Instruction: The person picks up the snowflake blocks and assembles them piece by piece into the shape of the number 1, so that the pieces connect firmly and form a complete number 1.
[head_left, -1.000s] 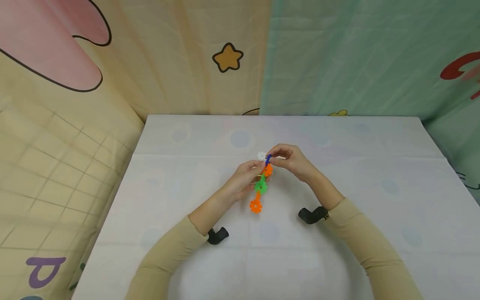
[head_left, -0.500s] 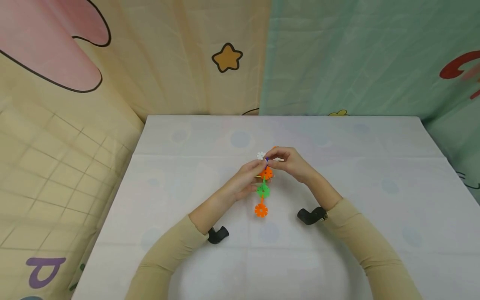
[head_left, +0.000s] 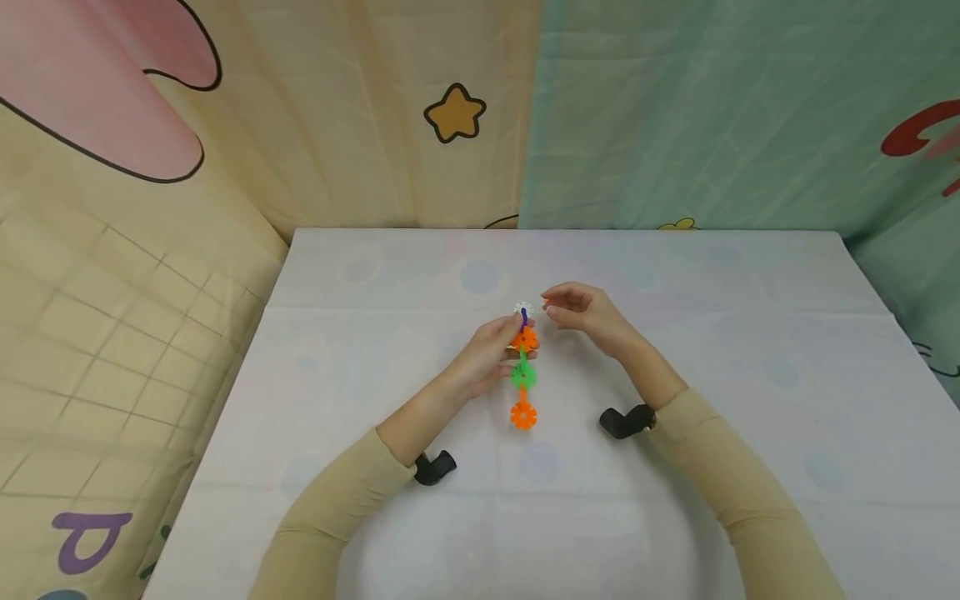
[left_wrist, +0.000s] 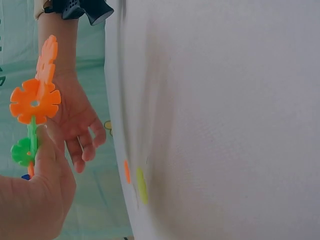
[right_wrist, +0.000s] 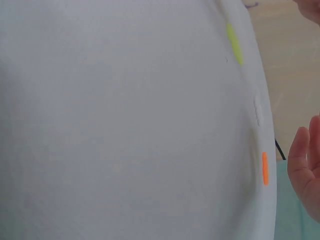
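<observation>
In the head view the left hand (head_left: pixel 486 354) pinches a chain of flower-shaped discs near its top, at a blue disc (head_left: pixel 524 319) seen edge-on. Below it an orange disc (head_left: pixel 527 340), a green disc (head_left: pixel 523 376) and a lower orange disc (head_left: pixel 523 416) follow in line. The left wrist view shows an orange disc (left_wrist: pixel 35 102) and a green disc (left_wrist: pixel 21 152) of the chain beside the left thumb. To the right of the chain, the right hand (head_left: pixel 592 317) has bent, relaxed fingers and holds nothing that shows; in the right wrist view part of it (right_wrist: pixel 307 170) appears.
A white disc (head_left: pixel 524 309) lies on the table just beyond the left fingertips. A yellow disc (right_wrist: pixel 234 44), a white one (right_wrist: pixel 258 110) and an orange one (right_wrist: pixel 265 168) lie near the far table edge. Patterned curtains (head_left: pixel 675 108) surround the table (head_left: pixel 390 275).
The right hand has let go of the blue disc and moved right, away from the chain. The left hand still holds the chain, which has shifted slightly.
</observation>
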